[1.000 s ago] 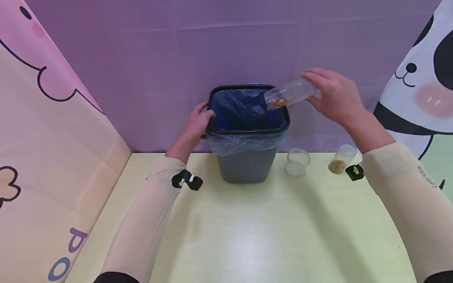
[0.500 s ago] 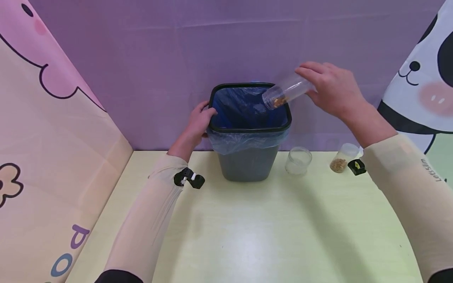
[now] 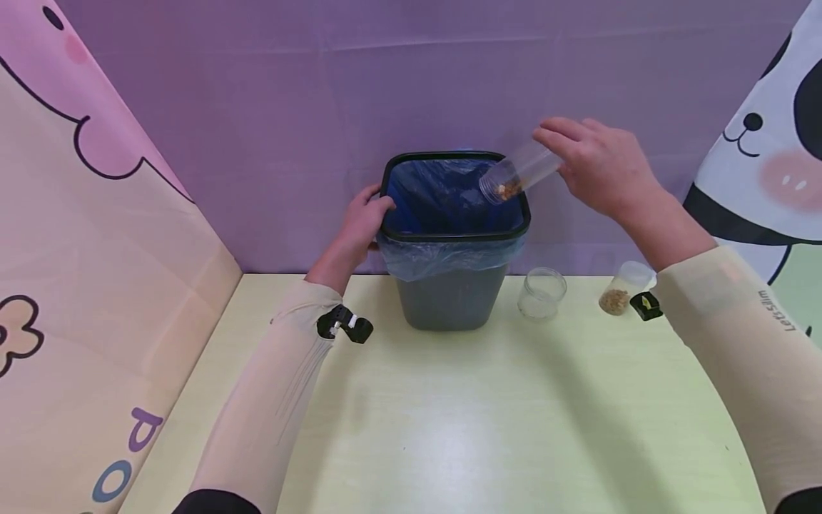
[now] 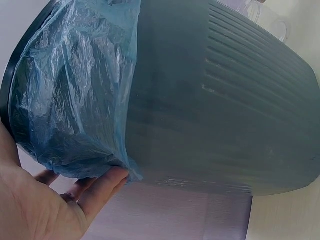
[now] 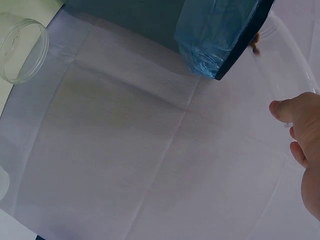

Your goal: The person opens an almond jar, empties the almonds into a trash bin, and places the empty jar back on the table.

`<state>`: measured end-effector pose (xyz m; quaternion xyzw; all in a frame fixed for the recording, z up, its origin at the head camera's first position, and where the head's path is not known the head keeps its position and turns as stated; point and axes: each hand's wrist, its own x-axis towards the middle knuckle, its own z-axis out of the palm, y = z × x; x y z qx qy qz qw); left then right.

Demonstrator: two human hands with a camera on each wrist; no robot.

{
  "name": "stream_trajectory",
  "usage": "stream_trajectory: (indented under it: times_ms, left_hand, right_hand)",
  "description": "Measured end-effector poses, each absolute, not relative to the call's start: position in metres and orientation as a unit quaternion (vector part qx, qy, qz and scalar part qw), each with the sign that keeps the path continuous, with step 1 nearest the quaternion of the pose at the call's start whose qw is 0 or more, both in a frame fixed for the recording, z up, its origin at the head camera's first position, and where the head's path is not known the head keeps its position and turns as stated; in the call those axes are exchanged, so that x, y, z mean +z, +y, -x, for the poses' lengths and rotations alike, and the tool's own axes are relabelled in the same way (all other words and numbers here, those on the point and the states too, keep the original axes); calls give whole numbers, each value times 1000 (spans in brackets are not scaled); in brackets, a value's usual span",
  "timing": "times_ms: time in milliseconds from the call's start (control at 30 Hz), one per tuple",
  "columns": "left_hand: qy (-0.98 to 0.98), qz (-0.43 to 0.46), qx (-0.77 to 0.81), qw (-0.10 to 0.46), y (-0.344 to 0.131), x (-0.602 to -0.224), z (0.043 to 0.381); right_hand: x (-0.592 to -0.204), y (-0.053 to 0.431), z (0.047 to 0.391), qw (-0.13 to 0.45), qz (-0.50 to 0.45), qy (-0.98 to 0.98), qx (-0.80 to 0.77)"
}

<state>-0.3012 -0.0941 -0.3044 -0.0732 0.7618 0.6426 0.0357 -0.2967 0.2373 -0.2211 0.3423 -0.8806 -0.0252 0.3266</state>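
Observation:
A grey trash can (image 3: pixel 449 300) stands on the table, lined with a blue plastic bag (image 3: pixel 449 260) folded over its black rim. My left hand (image 3: pixel 359 225) grips its left side, thumb over the rim; in the left wrist view the fingers (image 4: pixel 102 192) lie against the folded bag (image 4: pixel 80 75). My right hand (image 3: pixel 600 168) holds a clear plastic jar (image 3: pixel 539 163) by its base end, tilted with its open mouth down over the can's right part. Brown bits (image 3: pixel 510 189) lie inside near the mouth. In the right wrist view, the thumb (image 5: pixel 282 110) rests against the jar.
Right of the can stands a clear jar (image 3: pixel 541 294) without visible contents. Farther right, near my right sleeve, is another clear jar (image 3: pixel 616 300) with light brown bits at its bottom. A purple cloth backdrop (image 3: pixel 289 143) rises behind the table.
My right hand has moved slightly left and tipped the jar more steeply, its mouth lower over the can. The left hand keeps its hold on the rim.

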Motion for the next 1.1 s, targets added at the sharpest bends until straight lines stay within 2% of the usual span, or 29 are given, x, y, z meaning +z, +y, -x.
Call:
stream_trajectory:
  times_ms: [567,800,1100]
  left_hand:
    - [762,75,642,35,-94,-305,302]
    - [765,64,640,29,-93,-308,301]
    - [761,59,645,35,-87,-307,303]
  right_hand:
    - [-222,237,296,313,-325,-892,-5]
    - [-221,239,295,344,-331,-878,-18]
    - [-225,250,289,389,-220,-893,45]
